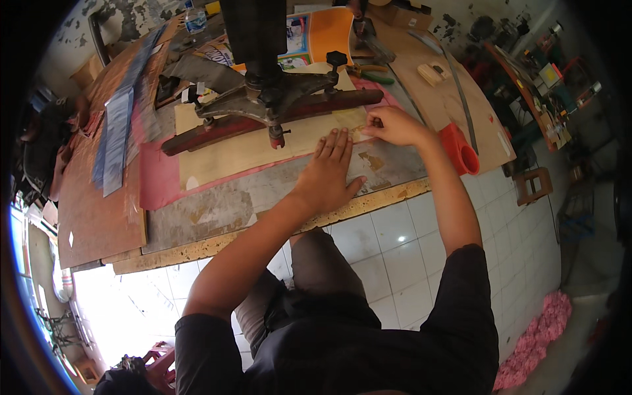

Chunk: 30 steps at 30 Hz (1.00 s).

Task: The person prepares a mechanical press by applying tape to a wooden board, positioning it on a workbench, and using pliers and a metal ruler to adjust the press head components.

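Observation:
My left hand [329, 172] lies flat, fingers together, pressing on a tan cardboard sheet [230, 155] on the worktable. My right hand [394, 125] pinches the right end of that sheet just beyond my left fingertips. A pink sheet [157, 184] lies under the tan one. Just behind both hands stands a dark metal press-like machine [270, 92] with a long reddish-brown arm [217, 128] lying across the sheet.
A red roll [461, 150] lies at the table's right, by a brown board [454, 85]. Green-handled pliers [372, 72] sit behind the machine. Blue strips [118, 131] lie on a brown board at left. The table's front edge [217, 245] borders white floor tiles; a small wooden stool [533, 185] stands right.

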Motion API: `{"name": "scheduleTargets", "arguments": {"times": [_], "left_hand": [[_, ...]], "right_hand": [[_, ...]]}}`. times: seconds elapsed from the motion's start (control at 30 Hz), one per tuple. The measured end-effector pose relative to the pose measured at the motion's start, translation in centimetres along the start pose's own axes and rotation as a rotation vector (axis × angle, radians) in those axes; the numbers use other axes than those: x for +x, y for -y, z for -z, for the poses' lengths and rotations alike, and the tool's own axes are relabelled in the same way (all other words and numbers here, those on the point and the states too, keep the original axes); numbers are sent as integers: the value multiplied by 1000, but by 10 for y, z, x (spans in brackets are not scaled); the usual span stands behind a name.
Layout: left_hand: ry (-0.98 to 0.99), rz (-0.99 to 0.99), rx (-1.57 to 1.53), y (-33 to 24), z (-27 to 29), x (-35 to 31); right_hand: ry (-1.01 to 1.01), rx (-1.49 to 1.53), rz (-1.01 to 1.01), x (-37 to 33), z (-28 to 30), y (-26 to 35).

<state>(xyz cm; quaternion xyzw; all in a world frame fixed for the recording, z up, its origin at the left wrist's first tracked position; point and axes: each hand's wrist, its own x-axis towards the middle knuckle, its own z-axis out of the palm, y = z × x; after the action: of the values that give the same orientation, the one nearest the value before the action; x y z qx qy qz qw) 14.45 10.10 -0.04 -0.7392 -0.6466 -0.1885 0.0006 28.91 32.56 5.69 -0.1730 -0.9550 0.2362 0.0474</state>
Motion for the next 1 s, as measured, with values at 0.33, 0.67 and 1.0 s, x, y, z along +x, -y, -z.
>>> {"name": "scheduleTargets", "arguments": {"times": [0.33,0.67,1.0], "left_hand": [[-37,27,-19,-11,3,-1],[18,55,-46,-6,6,-1],[-40,42,-24,-7,4,-6]], "right_hand": [[-424,-92,-322,-20,-8,-8],[-82,-332,-59,-72,-56,48],[67,302,-19,-140,-22,74]]}}
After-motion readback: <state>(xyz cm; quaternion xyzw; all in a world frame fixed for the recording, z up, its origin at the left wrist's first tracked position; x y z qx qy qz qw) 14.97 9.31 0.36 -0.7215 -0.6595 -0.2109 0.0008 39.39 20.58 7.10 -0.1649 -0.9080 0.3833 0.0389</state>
